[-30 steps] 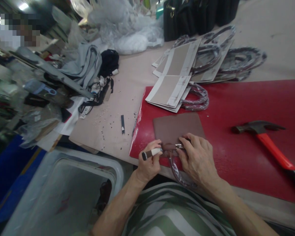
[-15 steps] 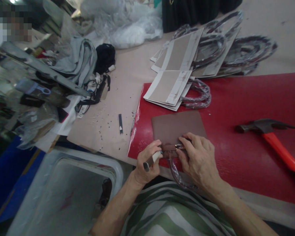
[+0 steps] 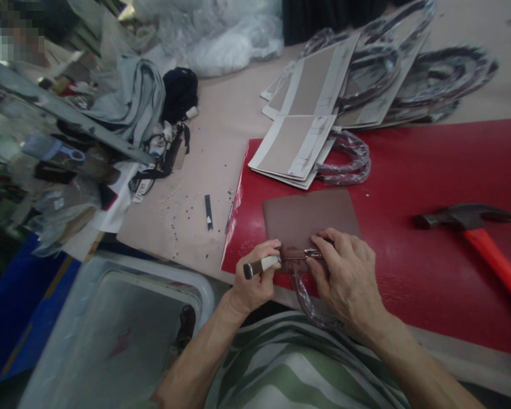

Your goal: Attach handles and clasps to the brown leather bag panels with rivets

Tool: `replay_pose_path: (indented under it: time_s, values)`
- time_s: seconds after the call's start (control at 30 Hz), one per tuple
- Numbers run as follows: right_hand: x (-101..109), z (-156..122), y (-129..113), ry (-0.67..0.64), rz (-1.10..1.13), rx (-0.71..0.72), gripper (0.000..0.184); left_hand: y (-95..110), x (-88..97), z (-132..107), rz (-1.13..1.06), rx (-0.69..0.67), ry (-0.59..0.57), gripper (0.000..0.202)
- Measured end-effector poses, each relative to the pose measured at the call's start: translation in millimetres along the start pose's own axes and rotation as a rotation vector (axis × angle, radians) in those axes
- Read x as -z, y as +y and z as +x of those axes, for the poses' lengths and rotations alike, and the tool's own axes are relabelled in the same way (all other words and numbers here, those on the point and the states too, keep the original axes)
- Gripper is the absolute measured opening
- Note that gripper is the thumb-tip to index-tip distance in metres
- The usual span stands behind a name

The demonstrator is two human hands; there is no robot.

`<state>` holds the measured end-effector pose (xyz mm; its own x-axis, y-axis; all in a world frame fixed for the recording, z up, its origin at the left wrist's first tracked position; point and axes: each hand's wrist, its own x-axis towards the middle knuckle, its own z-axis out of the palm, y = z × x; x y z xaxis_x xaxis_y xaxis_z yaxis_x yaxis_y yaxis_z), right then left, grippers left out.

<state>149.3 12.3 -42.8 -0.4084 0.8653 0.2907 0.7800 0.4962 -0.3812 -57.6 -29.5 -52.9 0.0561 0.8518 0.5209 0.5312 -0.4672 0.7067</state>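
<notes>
My left hand (image 3: pixel 251 284) grips a small tool (image 3: pixel 262 265); my right hand (image 3: pixel 344 275) pins the handle tab, probably, on the brown panel (image 3: pixel 309 216), left of the hammer (image 3: pixel 472 227). Thin and floppy, I judge; hold near its edge.

Table (image 3: pixel 221 142): red board (image 3: pixel 430 187), hammer (image 3: pixel 477 233), panel stacks (image 3: pixel 298 147), maybe cloth.

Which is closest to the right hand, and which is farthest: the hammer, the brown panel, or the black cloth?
1. Brown panel: under the right hand, touching.
2. Hammer: to its right, on the red mat.
3. Black cloth: far upper left.
</notes>
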Motion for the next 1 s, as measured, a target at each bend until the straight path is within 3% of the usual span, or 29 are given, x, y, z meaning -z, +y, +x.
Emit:
replay_pose_path:
  time_s: [0.13, 0.27, 0.4, 0.53, 0.8, 1.0]
  values:
    - [0, 0, 3, 0.068, 0.134, -0.001, 0.029, 0, -1.7, 0, -0.004, 0.036, 0.012, 0.017]
    - [7, -5, 18, 0.288, 0.360, -0.092, 0.025, 0, -2.1, -1, -0.008, 0.069, 0.043, 0.015]
    - [16, -16, 41, 0.401, 0.294, -0.228, 0.012, 0, -1.0, -1, 0.009, 0.047, 0.053, 0.015]
    - [21, -24, 55, 0.337, 0.165, -0.249, 0.009, 0, 0.8, -1, 0.033, 0.027, 0.030, 0.016]
    - [21, -25, 52, 0.200, 0.046, -0.166, 0.010, 0, 1.0, -2, 0.040, 0.017, 0.037, 0.017]
    - [24, -28, 51, 0.150, 0.041, -0.154, 0.022, 1, 0.6, -4, 0.033, 0.042, 0.039, 0.018]
